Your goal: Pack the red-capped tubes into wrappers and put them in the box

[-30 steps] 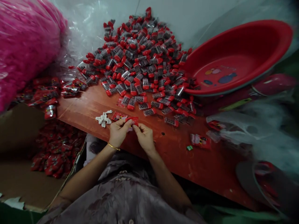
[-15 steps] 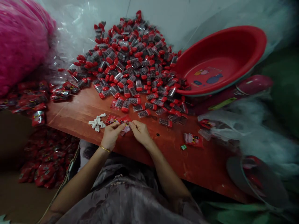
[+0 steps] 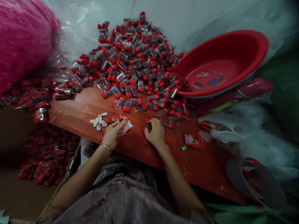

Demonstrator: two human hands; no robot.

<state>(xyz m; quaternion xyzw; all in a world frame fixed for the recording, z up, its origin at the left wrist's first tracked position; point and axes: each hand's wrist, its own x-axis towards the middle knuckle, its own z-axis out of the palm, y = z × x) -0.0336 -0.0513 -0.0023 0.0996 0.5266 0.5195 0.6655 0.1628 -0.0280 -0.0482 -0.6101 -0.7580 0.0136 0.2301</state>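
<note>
My left hand (image 3: 112,133) pinches a small red printed plastic bag (image 3: 127,123) with a clear lower end, just above the table. To the right, my right hand (image 3: 155,132) has its fingers closed around a small red-capped clear tube (image 3: 149,126) with dark contents; my fingers partly hide it. Beyond both hands rises a heap of the same red-capped tubes (image 3: 133,68). Beside my left hand lie a crumpled white bundle (image 3: 99,121) and another red printed packet (image 3: 112,118).
A red basin (image 3: 221,62) tilts at the right of the heap. Filled red packets (image 3: 32,95) lie at the left, with more in a box (image 3: 44,165) below the table edge. A pink sack (image 3: 23,40) stands back left; a grey container (image 3: 257,183) is at right.
My right hand has left the plastic bag, moved right and closed on a tube near the heap's front. My left hand still holds the bag, with its clear end now showing.
</note>
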